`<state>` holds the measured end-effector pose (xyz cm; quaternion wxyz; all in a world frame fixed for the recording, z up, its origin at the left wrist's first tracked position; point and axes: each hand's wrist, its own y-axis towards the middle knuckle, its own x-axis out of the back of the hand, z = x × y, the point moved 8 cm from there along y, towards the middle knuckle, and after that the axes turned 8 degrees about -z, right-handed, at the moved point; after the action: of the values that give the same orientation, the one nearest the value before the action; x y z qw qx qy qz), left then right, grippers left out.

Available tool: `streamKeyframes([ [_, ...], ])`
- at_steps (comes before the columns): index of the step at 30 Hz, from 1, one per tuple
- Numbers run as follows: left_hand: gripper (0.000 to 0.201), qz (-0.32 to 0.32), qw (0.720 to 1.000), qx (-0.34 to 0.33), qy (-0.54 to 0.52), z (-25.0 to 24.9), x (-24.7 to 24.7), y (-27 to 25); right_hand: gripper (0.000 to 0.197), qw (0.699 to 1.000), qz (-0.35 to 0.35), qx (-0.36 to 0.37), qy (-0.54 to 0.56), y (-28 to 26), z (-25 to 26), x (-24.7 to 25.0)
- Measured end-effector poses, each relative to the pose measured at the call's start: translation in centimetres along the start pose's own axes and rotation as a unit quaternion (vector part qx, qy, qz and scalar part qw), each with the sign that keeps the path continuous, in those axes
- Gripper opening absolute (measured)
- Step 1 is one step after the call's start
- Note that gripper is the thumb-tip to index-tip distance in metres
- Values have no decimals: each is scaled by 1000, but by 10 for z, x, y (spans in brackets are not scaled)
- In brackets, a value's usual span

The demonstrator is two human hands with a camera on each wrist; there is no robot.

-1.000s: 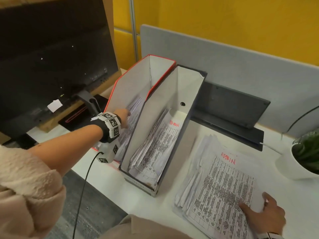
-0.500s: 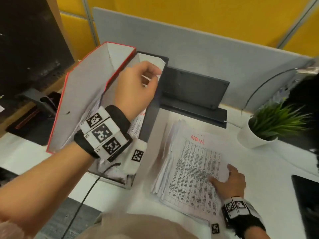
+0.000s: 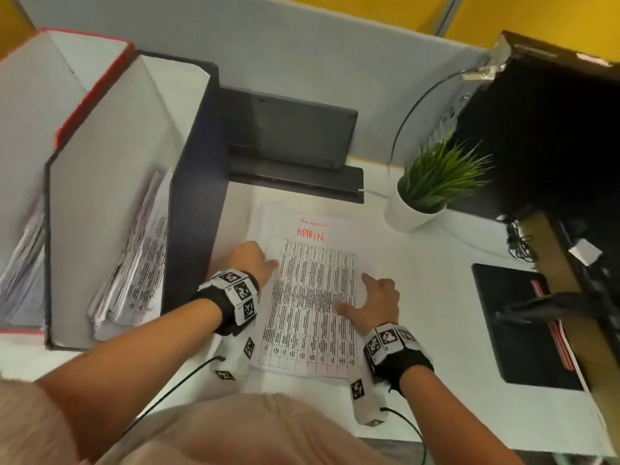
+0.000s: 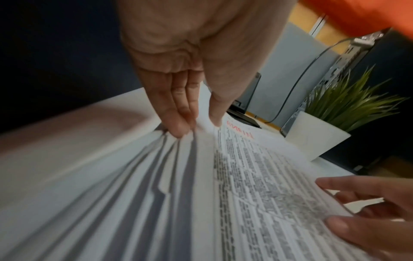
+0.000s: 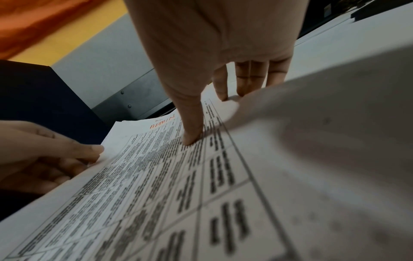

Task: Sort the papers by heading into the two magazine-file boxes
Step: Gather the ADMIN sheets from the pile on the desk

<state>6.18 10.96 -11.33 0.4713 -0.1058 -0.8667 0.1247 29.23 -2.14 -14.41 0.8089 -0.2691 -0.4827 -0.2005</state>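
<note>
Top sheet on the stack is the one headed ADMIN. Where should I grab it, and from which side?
Take the top ADMIN sheet at its left long edge, coming in from the box side. The left hand is already there, fingers under the fanned edges and thumb on top, so a single sheet can probably be pinched. The right hand on the opposite edge steadies the paper stack.

The head view looks steeply down from above, while both wrist views skim low and close over the same paper stack (image 3: 310,297).
</note>
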Motion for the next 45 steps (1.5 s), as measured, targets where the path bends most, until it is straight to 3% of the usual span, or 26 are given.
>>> streamKeyframes([
  [8, 53, 0, 999, 5, 34, -4, -7, 12, 83, 999, 26, 19, 36, 1, 1, 3],
  [12, 52, -26, 1000, -11, 0, -6, -4, 13, 74, 998, -27, 41, 44, 2, 4, 14],
  [15, 46, -28, 999, -16, -23, -4, 0, 9, 68, 990, -36, 56, 122, 1, 12, 17],
  [18, 10, -23, 992, -62, -109, -13, 5, 1, 79, 973, 12, -8, 231, 4, 13, 12],
  [20, 35, -2, 984, -60, -169, -15, 7, -5, 90, 960, 17, -63, 273, 7, 9, 12],
  [22, 38, -5, 977, -67, -204, -16, 11, -8, 94, 948, 14, -101, 303, 9, 3, 16],
  [24, 37, 13, 974, -80, -210, -19, 13, -9, 78, 935, 36, -107, 337, 12, 2, 16],
  [27, 27, 54, 973, -109, -194, -26, 11, -10, 23, 918, 72, -107, 376, 17, 2, 15],
  [28, 25, 37, 976, -103, -190, -25, 14, -7, 13, 907, 61, -119, 400, 18, -1, 16],
  [31, 22, -67, 984, -25, -164, -9, 28, 9, 25, 887, 32, -137, 440, 15, -12, 17],
  [32, 18, -74, 988, -2, -138, -5, 30, 13, 26, 890, 25, -125, 437, 14, -14, 17],
  [35, 34, -24, 994, 63, -88, 4, 24, 22, 30, 899, 13, -109, 423, 9, -17, 16],
  [37, 39, -14, 992, 95, -83, 7, 23, 25, 29, 868, 23, -148, 473, 7, -22, 9],
  [39, 29, -20, 993, 100, -54, 7, 23, 28, 26, 846, 31, -182, 500, 4, -25, 4],
  [42, 19, -31, 995, 93, -3, 3, 21, 31, 29, 883, 7, -144, 447, 4, -23, 9],
  [45, 11, -67, 991, 112, 12, 2, 21, 32, 28, 868, 6, -160, 469, 3, -25, 9],
])
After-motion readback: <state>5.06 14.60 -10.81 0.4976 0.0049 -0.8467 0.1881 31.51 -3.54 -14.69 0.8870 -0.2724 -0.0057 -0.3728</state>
